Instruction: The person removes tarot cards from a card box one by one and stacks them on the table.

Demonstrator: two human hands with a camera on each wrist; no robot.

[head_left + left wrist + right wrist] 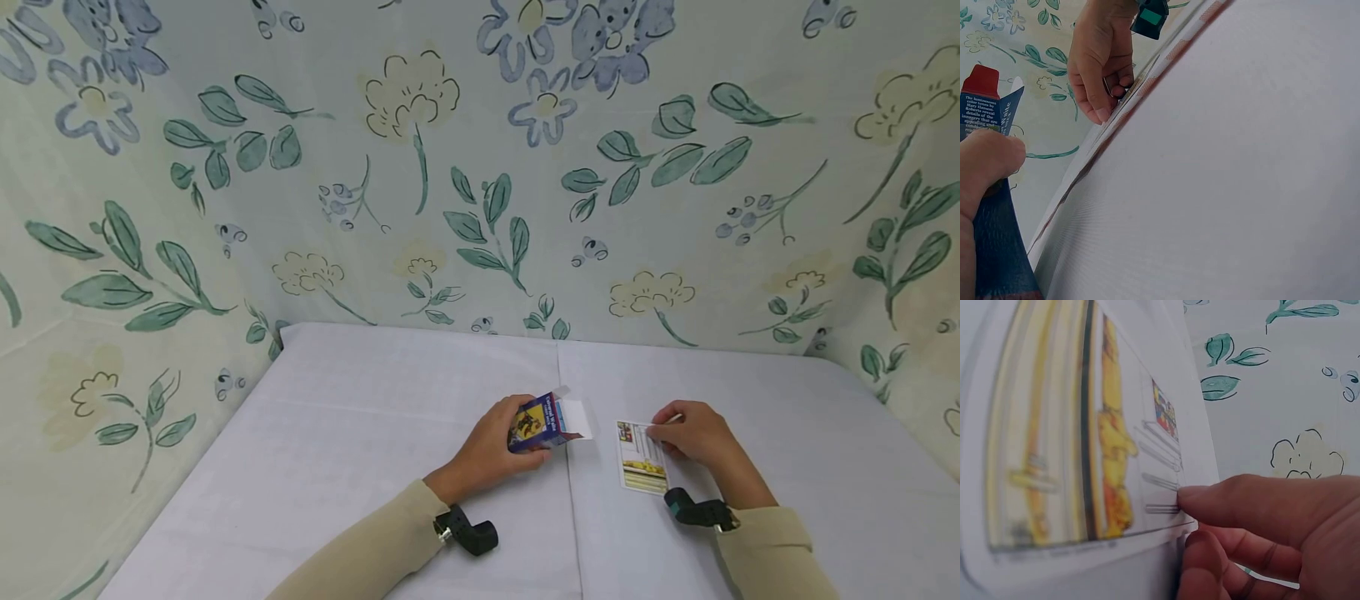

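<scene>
My left hand (491, 446) grips a small dark blue card box (536, 421) with a yellow picture and "Universal Waite" lettering. The box is tilted, its flaps (573, 419) spread at the right end. In the left wrist view the thumb (991, 156) presses on the printed blue side of the box (982, 112), under a red flap. My right hand (697, 433) pinches a white-bordered card (643, 458) by its right edge, thumb on the printed face, fingers behind. The right wrist view shows the card (1110, 456) close up, with yellow stripes and lines of print.
A white cloth (337, 417) covers the table, with a crease (567, 500) running down its middle. Behind and at the sides hangs a curtain (450, 208) printed with flowers and leaves. Dark wrist cameras (468, 532) sit over both beige sleeves.
</scene>
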